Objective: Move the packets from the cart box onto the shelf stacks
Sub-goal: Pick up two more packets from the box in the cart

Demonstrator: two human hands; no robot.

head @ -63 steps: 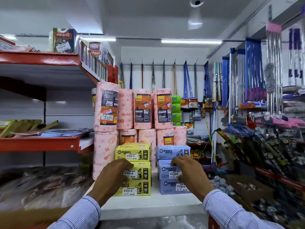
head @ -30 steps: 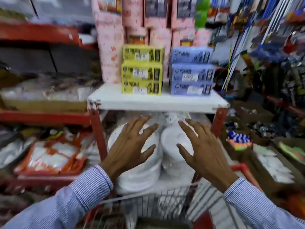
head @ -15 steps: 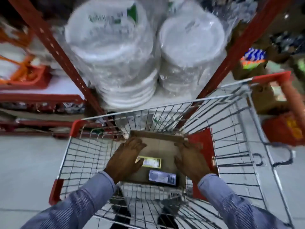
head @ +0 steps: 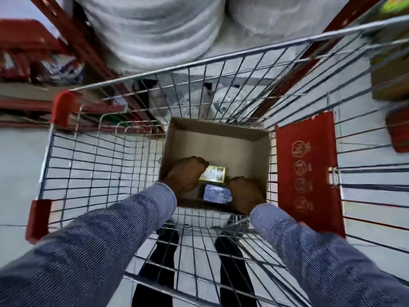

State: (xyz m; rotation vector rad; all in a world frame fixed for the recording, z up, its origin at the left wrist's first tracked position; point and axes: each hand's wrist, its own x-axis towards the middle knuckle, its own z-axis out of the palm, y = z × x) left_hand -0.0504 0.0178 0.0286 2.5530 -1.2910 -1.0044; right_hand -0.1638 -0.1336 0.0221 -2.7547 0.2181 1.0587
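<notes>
Inside the box (head: 218, 140), yellow packet (head: 213, 173) under left fingers (head: 199, 162).

Wire cart (head: 93, 156) with an open cardboard box (head: 221, 140) on its mesh floor, two packets inside

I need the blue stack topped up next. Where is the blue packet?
The blue packet lies inside the cardboard box in the wire cart, nearer than the yellow packet, against the right hand.

Both hands reach into the cardboard box (head: 218, 140) in the wire cart (head: 93, 156); the left hand (head: 187, 173) touches the yellow packet (head: 213, 173). The right hand (head: 245, 193) is beside the blue packet (head: 217, 193).
</notes>
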